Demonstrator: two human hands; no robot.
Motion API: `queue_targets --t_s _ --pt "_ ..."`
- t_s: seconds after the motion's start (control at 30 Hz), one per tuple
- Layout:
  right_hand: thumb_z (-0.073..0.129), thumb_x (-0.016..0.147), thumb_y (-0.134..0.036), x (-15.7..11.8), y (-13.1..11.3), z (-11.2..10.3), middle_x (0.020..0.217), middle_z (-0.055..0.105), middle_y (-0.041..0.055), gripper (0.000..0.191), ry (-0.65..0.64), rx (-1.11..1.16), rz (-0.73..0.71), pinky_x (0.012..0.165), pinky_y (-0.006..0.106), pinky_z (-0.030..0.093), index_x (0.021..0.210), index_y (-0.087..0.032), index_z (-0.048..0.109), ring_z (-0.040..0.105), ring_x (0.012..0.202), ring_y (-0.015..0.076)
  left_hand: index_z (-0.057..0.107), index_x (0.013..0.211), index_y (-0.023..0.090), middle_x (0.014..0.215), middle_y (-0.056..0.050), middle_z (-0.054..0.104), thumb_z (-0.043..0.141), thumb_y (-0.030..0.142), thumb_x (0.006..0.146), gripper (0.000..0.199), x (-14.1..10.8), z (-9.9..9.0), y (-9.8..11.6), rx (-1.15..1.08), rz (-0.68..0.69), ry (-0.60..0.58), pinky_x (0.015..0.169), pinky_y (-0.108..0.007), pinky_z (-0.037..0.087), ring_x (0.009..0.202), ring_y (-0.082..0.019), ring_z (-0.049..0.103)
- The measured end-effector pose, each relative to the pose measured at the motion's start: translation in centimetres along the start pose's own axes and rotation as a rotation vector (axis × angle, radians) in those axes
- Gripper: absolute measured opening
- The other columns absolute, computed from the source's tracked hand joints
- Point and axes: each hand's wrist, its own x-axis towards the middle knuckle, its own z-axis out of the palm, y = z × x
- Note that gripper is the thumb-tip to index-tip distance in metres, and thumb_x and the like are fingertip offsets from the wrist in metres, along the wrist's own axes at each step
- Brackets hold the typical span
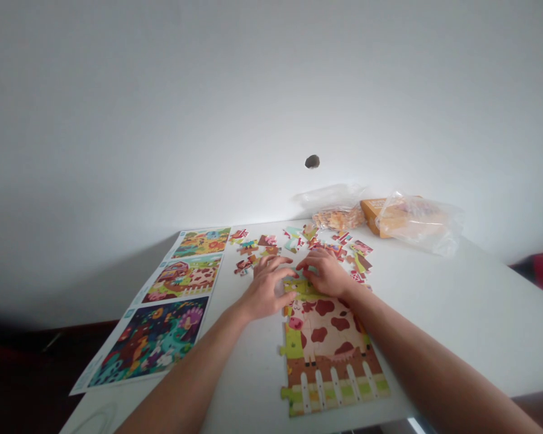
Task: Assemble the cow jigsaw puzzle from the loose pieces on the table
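Note:
A partly joined jigsaw puzzle (328, 337) lies on the white table, showing a brown-spotted cow above a white fence. At its upper left edge is my left hand (269, 286), fingers spread and thumb touching or just over the border. My right hand (326, 272) rests at the puzzle's top edge, its fingers curled down at a small pale-blue puzzle piece (301, 273), which is partly covered. Beyond both hands, several loose puzzle pieces (268, 240) lie scattered, some hidden behind the right hand.
A picture sheet (138, 299) with three printed scenes lies on the left of the white table (438, 307). Against the wall stand a clear bag of puzzle pieces (337, 217) and an orange box (380, 218), partly covered by a clear plastic bag (434, 226).

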Motion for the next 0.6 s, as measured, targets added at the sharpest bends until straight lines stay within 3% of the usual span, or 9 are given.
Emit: queue_targets --t_s 0.17,0.37,0.6 --pt "0.070 0.078 -0.017 -0.08 0.46 -0.15 0.096 0.066 0.0053 0.021 -0.025 -0.043 0.026 0.094 0.041 0.036 0.098 -0.024 0.074 0.056 0.100 0.0253 0.071 0.098 0.028 0.134 -0.004 0.054 0.071 0.029 0.076 0.022 -0.06 -0.08 0.05 -0.028 0.042 -0.066 0.111 -0.052 0.028 0.129 -0.032 0.034" --pt "0.068 0.078 -0.016 -0.04 0.43 -0.06 0.096 0.064 0.0057 0.021 -0.042 -0.031 0.031 0.093 0.038 0.039 0.096 -0.024 0.074 0.056 0.100 0.0243 0.071 0.096 0.027 0.130 -0.004 0.056 0.071 0.025 0.075 0.021 0.00 0.00 -0.12 -0.041 0.024 -0.039 0.111 -0.049 0.029 0.128 -0.031 0.037" --pt "0.068 0.078 -0.017 -0.02 0.30 -0.01 0.093 0.065 0.0052 0.019 -0.035 -0.036 0.043 0.092 0.039 0.037 0.094 -0.024 0.074 0.057 0.098 0.0242 0.070 0.096 0.023 0.106 -0.004 0.062 0.071 0.025 0.076 0.021 0.01 -0.08 0.10 -0.082 0.055 -0.045 0.100 -0.041 0.038 0.107 -0.025 0.049"
